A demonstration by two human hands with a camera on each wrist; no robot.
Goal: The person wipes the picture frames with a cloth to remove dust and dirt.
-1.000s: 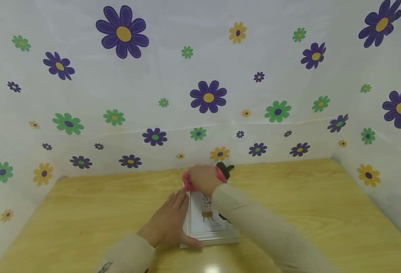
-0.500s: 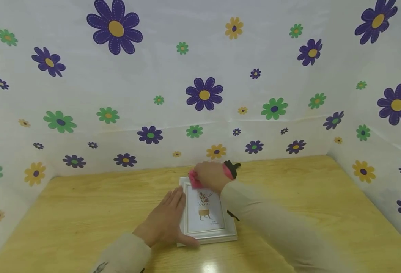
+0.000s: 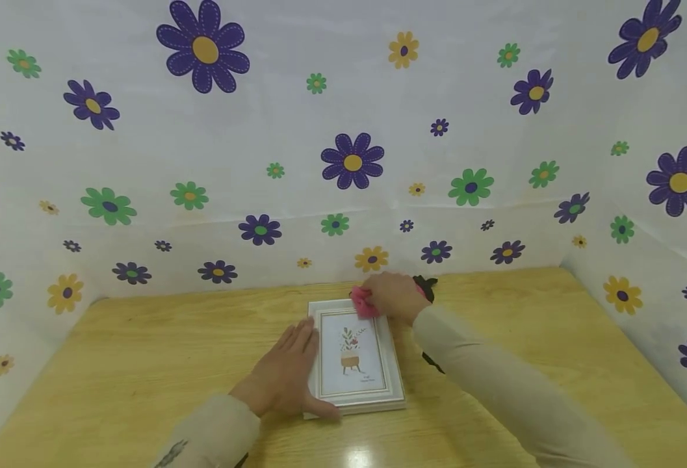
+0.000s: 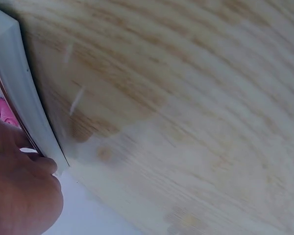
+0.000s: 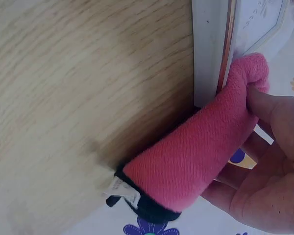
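A white picture frame (image 3: 393, 370) with a plant-pot print (image 3: 351, 354) lies face up on the wooden table. My left hand (image 3: 281, 377) rests along its left side, fingers extended, thumb at the near left corner. At the far right corner, my right hand (image 3: 394, 296) grips a folded pink cloth (image 3: 364, 304) against the frame. The right wrist view shows this cloth (image 5: 186, 147) as fuzzy, with black trim and a white tag (image 5: 122, 192), pinched by thumb and fingers. In the left wrist view, the left hand (image 4: 22, 196) touches the frame edge (image 4: 27, 83).
The light wooden table (image 3: 173, 364) extends on both sides of the frame. White flower-printed sheeting (image 3: 296, 130) stands along its back and sides, close behind the right hand.
My right hand has moved the pink cloth rightward along the frame's far edge, from the far left corner to the far right one. The left hand stays on the frame.
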